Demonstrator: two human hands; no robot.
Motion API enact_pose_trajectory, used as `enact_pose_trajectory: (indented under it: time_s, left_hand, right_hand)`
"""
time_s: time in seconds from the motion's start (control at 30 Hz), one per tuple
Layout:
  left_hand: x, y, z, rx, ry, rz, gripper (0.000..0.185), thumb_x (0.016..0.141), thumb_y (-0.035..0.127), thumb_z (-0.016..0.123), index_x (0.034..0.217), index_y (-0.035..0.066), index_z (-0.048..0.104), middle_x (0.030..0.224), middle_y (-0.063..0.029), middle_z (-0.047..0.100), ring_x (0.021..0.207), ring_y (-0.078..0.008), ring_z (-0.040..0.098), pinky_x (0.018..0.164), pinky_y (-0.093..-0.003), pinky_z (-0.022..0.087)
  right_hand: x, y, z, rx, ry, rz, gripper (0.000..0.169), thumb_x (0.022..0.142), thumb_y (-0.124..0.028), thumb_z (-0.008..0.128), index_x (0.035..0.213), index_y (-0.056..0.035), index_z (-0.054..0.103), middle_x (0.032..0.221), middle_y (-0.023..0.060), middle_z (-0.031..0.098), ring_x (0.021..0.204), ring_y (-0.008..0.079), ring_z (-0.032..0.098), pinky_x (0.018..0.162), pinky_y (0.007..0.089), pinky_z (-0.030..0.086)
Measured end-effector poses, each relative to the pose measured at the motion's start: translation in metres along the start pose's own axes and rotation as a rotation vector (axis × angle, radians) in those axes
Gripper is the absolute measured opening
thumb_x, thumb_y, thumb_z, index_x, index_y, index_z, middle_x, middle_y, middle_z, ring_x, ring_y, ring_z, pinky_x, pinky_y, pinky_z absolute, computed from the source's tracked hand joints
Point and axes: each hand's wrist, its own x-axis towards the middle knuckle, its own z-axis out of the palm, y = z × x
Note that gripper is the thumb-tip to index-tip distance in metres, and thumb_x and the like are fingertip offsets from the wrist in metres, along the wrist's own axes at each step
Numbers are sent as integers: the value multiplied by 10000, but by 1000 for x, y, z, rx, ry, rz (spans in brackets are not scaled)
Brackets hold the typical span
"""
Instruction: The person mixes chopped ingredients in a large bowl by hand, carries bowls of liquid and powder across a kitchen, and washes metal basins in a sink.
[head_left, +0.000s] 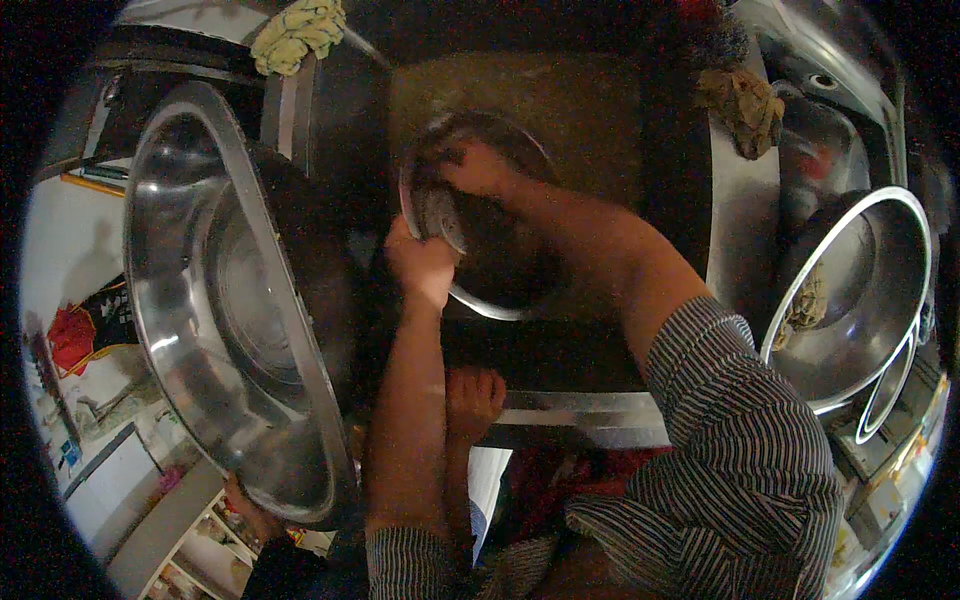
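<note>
A round metal bowl (487, 309) lies tilted in a deep, dim sink (517, 82). My left hand (424, 262) grips the bowl's rim on its left side. Inside the bowl, near its far left wall, is my right hand (480, 169), its fingers bent and blurred; whether something dark is in them cannot be told. Light glints on the inner wall between my two hands.
Another person's hand (476, 397) rests at the sink's near edge (585, 411). A hand (251, 510) supports a large steel basin (247, 172) at left. Cloths (300, 37) (742, 112) lie on both side ledges. Another steel bowl (862, 255) stands at right.
</note>
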Motion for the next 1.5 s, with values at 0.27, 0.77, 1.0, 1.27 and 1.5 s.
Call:
enact_pose_trajectory:
  time_s: [0.27,0.77,1.0,1.27,1.5]
  left_hand:
    - [14,-8,-17,142,39,70,355,688,-84,439,994,-7,603,901,-86,637,823,-161,559,781,-310,458]
    - [-12,8,-13,428,9,183,369,674,-64,492,1019,-5,610,931,-98,640,850,-192,587,799,-307,455]
    - [-5,-7,-4,284,137,252,509,668,-117,444,1158,-29,549,1179,-135,566,1049,-229,543,921,-311,406]
    - [4,-19,-9,79,202,295,508,645,-127,452,1133,-36,562,1166,-148,570,1042,-238,550,901,-330,427]
    - [16,-1,-21,494,177,224,465,722,-23,488,1187,-49,492,1159,-209,556,1033,-315,550,927,-370,404]
  right_hand:
    - [-111,56,58,-351,-1043,-322,461,826,-368,523,1166,-59,564,1165,174,567,1019,323,558,888,439,424]
    - [-14,6,-23,-61,-232,-235,555,728,-453,611,1127,-69,569,1139,148,558,1035,280,529,830,379,453]
    - [-122,15,-9,-13,-383,-144,633,665,-443,667,1155,-60,548,1203,145,510,1094,291,488,866,390,427]
    - [-145,46,17,-124,-370,-195,725,598,-434,719,1183,-50,530,1266,150,462,1168,309,438,923,411,388]
    - [-163,13,47,316,-217,-551,607,662,-296,643,1187,-18,516,1259,197,449,1183,340,422,985,413,343]
